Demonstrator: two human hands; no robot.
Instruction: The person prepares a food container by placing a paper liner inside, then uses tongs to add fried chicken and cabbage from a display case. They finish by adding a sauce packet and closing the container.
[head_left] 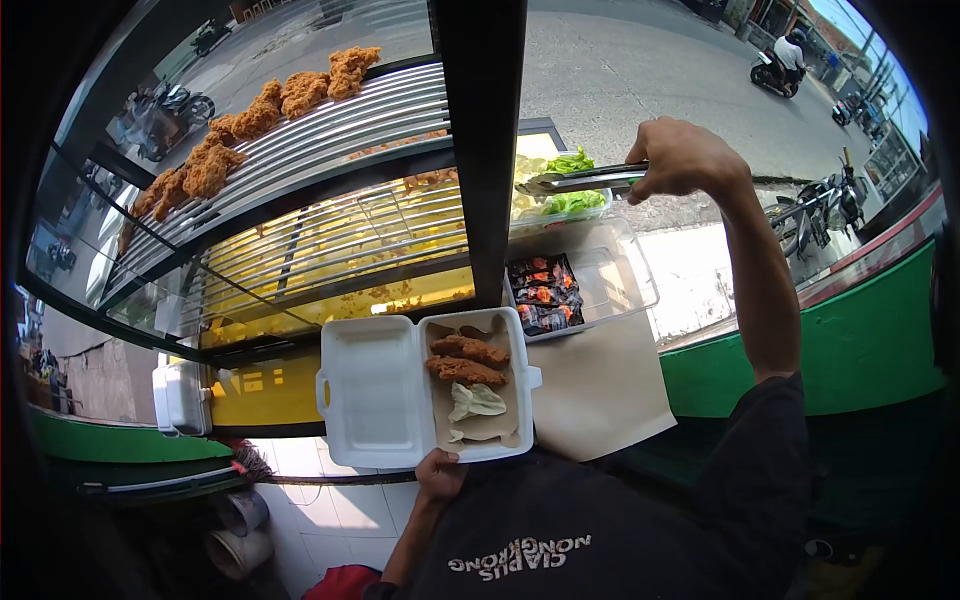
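An open white foam box (pixel 374 392) is held at its front edge by my left hand (pixel 440 476). Brown paper lines its right half, where two pieces of fried chicken (pixel 468 360) lie above a pale cabbage leaf (pixel 476 402). My right hand (pixel 692 158) is closed around metal tongs (pixel 590 181), which point left. The tips of the tongs are over a clear container of green lettuce (pixel 574 203) and paler leaves.
Fried chicken (pixel 304 93) lines the rack of a glass case at left, beside a black post (pixel 487 130). Sauce sachets (pixel 543 292) sit in a clear tub (pixel 612 275), with brown paper (pixel 600 385) below. Motorbikes and a rider (pixel 788 55) are on the street.
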